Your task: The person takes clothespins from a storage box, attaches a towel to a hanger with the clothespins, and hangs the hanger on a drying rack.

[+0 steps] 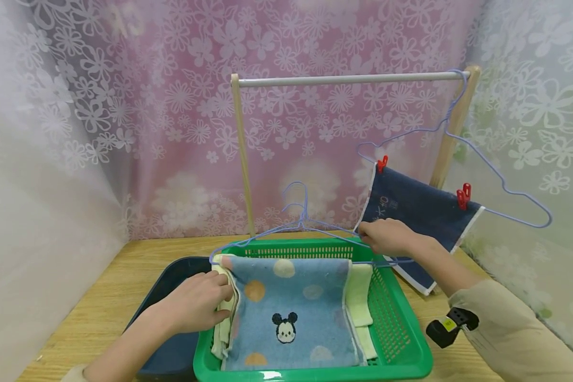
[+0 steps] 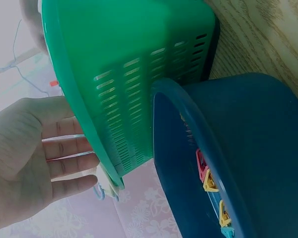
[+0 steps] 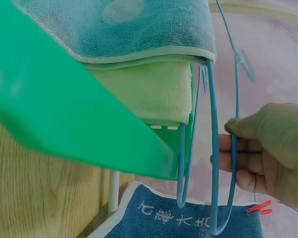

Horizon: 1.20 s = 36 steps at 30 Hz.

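Observation:
A blue towel (image 1: pixel 310 313) with dots and a mouse face hangs over a blue wire hanger (image 3: pixel 213 144) in the green basket (image 1: pixel 417 350). Behind it a pale yellow towel (image 3: pixel 149 91) lies over a second blue hanger. My right hand (image 1: pixel 387 236) pinches the front hanger's wire between thumb and fingers, right of the blue towel. On the left, my left hand (image 1: pixel 198 300) is by the towels' edge at the basket's side. Its fingers (image 2: pixel 72 148) look straight and relaxed in the left wrist view; whether they touch cloth is hidden.
A rack with a metal bar (image 1: pixel 353 79) stands behind the basket. From its right end a hanger (image 1: pixel 498 167) holds a navy towel (image 1: pixel 415 204) by red clips (image 1: pixel 463 196). Left of the basket, a dark blue bin (image 2: pixel 253 124) contains several coloured clips (image 2: pixel 211 181).

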Each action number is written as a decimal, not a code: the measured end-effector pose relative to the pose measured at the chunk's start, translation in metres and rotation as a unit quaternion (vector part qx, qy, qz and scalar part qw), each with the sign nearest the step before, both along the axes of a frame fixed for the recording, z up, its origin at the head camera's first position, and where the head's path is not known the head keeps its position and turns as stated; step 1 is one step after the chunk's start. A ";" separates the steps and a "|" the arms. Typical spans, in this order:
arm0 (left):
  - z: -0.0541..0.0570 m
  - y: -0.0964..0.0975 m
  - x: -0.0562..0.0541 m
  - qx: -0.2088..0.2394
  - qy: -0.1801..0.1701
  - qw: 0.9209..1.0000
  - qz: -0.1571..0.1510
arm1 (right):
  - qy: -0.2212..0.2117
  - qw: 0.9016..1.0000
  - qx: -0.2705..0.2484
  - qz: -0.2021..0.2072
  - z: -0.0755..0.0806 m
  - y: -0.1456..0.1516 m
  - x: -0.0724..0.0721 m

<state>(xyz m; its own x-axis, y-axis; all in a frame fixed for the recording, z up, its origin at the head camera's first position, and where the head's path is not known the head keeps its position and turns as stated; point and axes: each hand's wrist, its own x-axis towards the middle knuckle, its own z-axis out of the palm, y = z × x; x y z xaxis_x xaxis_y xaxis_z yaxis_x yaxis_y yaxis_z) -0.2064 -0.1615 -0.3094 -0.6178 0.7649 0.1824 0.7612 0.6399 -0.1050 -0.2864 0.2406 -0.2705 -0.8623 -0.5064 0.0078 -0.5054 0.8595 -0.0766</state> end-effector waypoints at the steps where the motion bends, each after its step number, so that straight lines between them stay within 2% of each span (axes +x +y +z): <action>1: 0.000 0.000 0.000 0.000 0.004 1.000 -0.001 | 0.003 1.000 -0.003 0.001 0.001 0.000 0.001; 9: 0.000 -0.001 0.001 -0.002 0.033 0.999 -0.008 | 0.074 0.997 -0.029 0.016 0.003 0.002 0.015; 16: -0.001 -0.001 0.001 -0.006 0.040 0.999 -0.007 | 0.157 0.986 -0.041 0.026 0.000 0.001 0.025; 25: -0.001 0.000 0.002 -0.003 0.037 0.999 -0.010 | 0.192 0.978 -0.081 0.009 -0.003 0.002 0.038; 36: 0.000 0.000 0.005 -0.008 0.030 1.000 0.001 | 0.300 0.947 -0.117 0.010 -0.012 0.003 0.045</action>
